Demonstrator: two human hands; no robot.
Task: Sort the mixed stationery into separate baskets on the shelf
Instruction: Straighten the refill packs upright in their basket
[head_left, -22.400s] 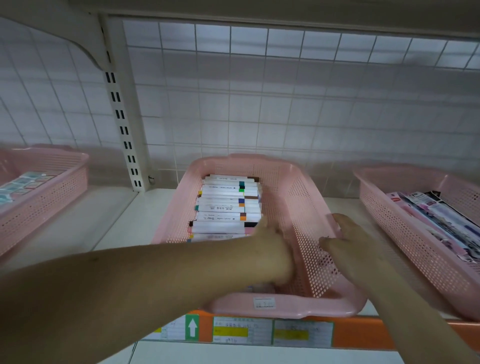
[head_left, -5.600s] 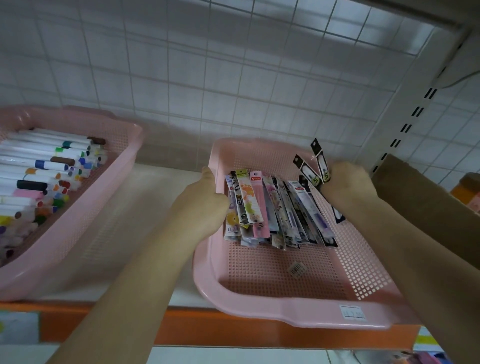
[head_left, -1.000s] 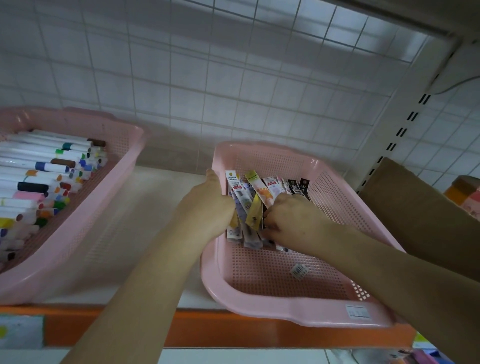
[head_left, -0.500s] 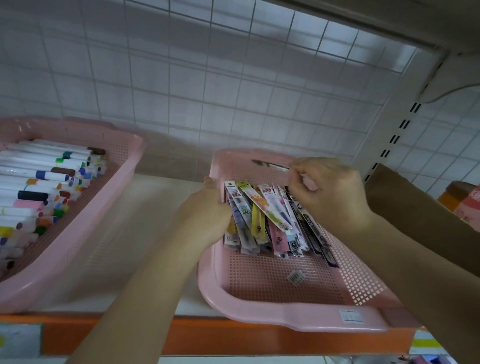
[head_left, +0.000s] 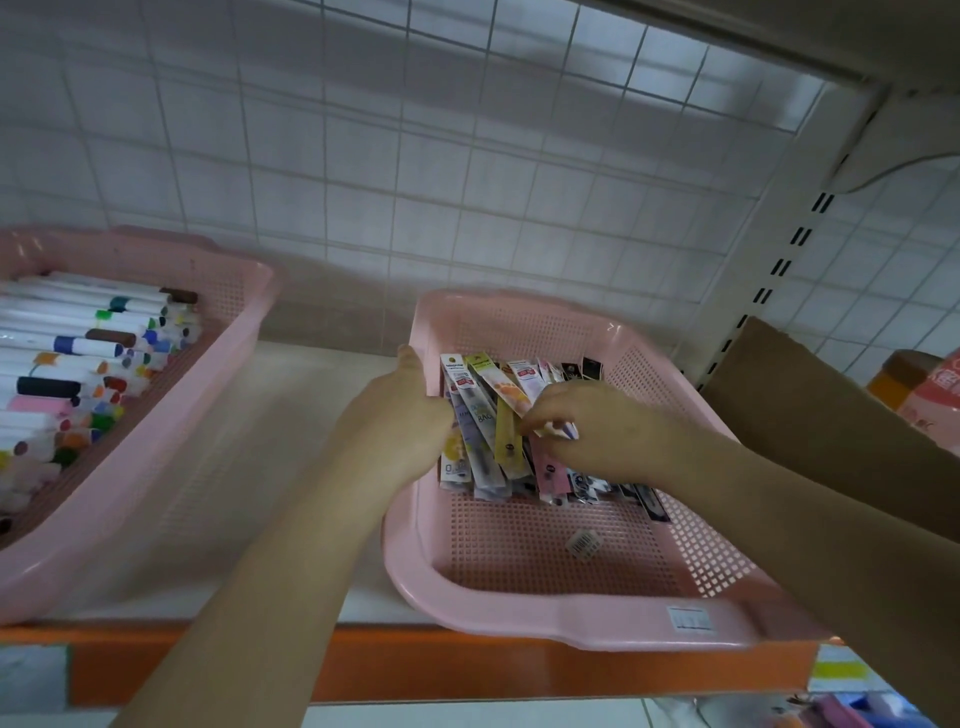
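At the pink perforated plastic basket, the left hand grips the left wall, apparently bracing the slim packaged pens stacked inside. The right hand pinches one mid-basket to square the row.

The light was dim and cool; soft shadows banded the tiled wall; frame edges bowed; the right hand was slightly smeared.

Pen packet, at 10 o'clock in the pink basket: letters "BAG"; barcode sticker at 6 o'clock and rim label at 5 o'clock: print illegible
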